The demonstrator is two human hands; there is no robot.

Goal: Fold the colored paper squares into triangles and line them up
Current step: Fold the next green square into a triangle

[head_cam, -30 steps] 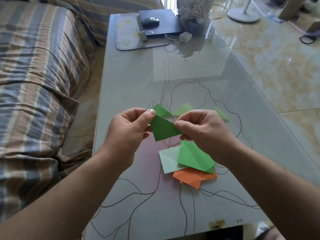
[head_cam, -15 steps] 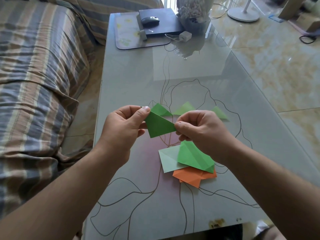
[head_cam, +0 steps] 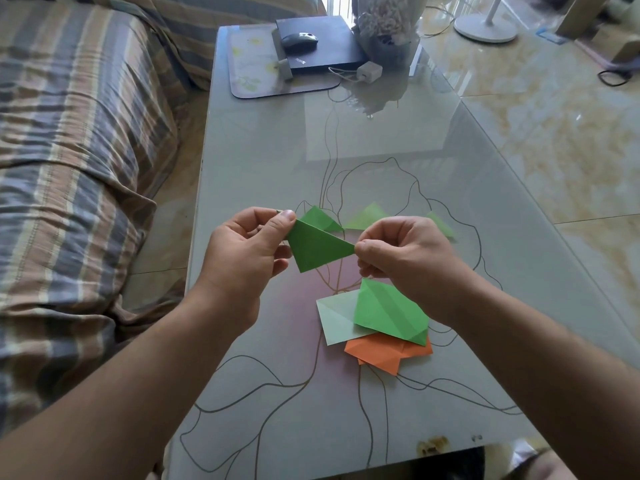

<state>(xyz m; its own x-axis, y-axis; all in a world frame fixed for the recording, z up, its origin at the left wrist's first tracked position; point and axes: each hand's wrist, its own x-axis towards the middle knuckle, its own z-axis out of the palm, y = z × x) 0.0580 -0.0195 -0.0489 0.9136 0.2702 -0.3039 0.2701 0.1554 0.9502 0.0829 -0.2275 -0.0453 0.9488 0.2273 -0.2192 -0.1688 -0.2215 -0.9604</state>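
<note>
Above glass table (head_cam: 263, 161), left hand (head_cam: 242, 258) and right hand (head_cam: 401, 258) pinch green triangle (head_cam: 317, 249).

- Folded triangle (head_cam: 317, 249) in the air: deep green.
- Three triangles on the bench: one deep green (head_cam: 320, 220), two pale green (head_cam: 367, 218) (head_cam: 441, 225).
- Loose sheets: bright green (head_cam: 388, 315) on top, mint (head_cam: 337, 318) beneath, orange (head_cam: 388, 353) lowest.
- Bench (head_cam: 277, 161): grey glass with thin brown line drawing and a pinkish patch.
- Sofa cover (head_cam: 69, 133): tan, blue-grey and cream stripes.
- Laptop (head_cam: 325, 46) and mouse (head_cam: 299, 39): black.
- Floor (head_cam: 554, 133): cream marbled tile.
</note>
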